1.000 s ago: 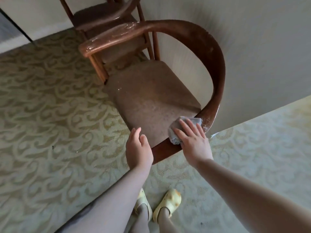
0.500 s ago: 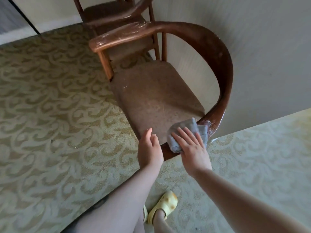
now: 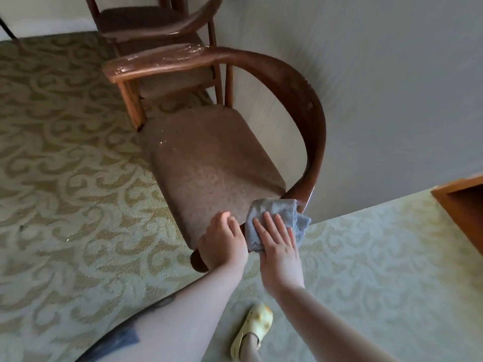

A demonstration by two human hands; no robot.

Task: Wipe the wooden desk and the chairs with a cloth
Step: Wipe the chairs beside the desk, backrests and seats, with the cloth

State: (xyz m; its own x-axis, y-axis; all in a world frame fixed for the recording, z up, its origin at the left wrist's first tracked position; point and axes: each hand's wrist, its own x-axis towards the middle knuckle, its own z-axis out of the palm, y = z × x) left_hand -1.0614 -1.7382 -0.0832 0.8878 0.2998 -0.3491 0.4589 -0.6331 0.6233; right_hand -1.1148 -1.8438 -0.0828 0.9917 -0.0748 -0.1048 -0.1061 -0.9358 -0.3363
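A wooden armchair (image 3: 308,100) with a curved dark-brown back rail and a brown padded seat (image 3: 209,165) stands against the wall. A grey-blue cloth (image 3: 277,212) lies on the chair's near arm, by the seat's front corner. My right hand (image 3: 277,246) presses flat on the cloth with fingers spread. My left hand (image 3: 222,239) rests on the near edge of the seat, right beside the cloth, fingers curled over the edge. The arm end under both hands is mostly hidden.
A second matching chair (image 3: 146,19) stands behind the first, close to the wall. Patterned green-gold carpet (image 3: 65,178) covers the floor. A wooden desk corner (image 3: 460,199) shows at the right edge. My foot in a yellow clog (image 3: 253,327) is below.
The view has moved closer to the chair. My left hand has moved forward from the air onto the seat's edge. My right hand stays pressed on the cloth, which now spreads wider over the arm.
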